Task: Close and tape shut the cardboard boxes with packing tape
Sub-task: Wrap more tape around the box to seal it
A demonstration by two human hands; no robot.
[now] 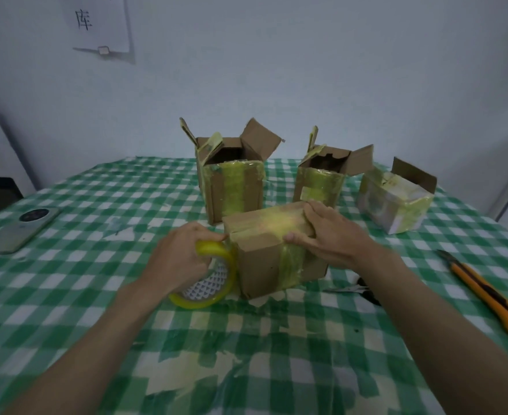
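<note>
A small closed cardboard box [261, 259] with a yellowish tape band over its top and front sits in the middle of the table. My right hand [327, 235] lies on its top right corner, fingers spread, thumb against the front edge. My left hand [181, 259] grips a yellow packing tape roll [211, 280] upright against the box's left side. Behind stand two cardboard boxes with their flaps up, a taller open box [232, 187] and a smaller open box [321, 181]. At the right back a taped pale box [393, 202] has one flap up.
A green and white checked cloth [246, 354] covers the table. An orange utility knife [486, 292] lies at the right edge. Scissors [360, 290] lie partly hidden under my right forearm. A grey phone [16, 229] rests at the left. A white wall stands behind the boxes.
</note>
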